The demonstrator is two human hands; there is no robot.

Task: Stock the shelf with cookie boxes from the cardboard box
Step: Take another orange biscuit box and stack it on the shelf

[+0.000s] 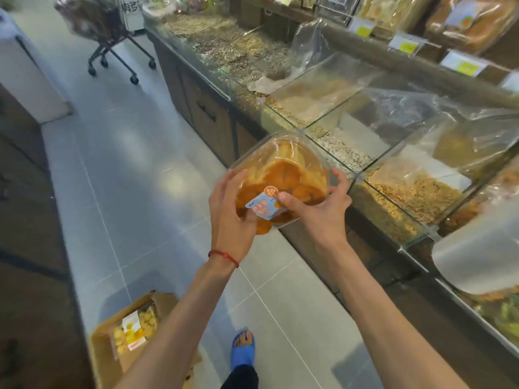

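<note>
Above the grey floor tiles (pixel 134 169), just beside the counter (pixel 196 108), a clear plastic cookie box (pixel 283 161) is held in the air between both hands. The left hand (pixel 230 217) has its grip curled round the box's left side and underside. The right hand (pixel 320 211) pinches the right side, with its thumb pressed on the blue and orange label (pixel 262 204) and its fingers hooked over the far edge. The box is tilted and shows orange-brown cookies inside. A red string bracelet (pixel 223 256) circles the left wrist.

Low at the left, an open cardboard box (pixel 102 349) sits on the floor, well apart from the hands, with a second cookie box (pixel 136 328) of pale yellow cookies lying in it. A foot in a blue slipper (pixel 243 353) stands near it. Glass bins (pixel 323 88) of seeds and snacks line the counter top, and price tags (pixel 463 66) edge the shelf behind. A wheeled cart (pixel 112 49) stands far down the aisle.
</note>
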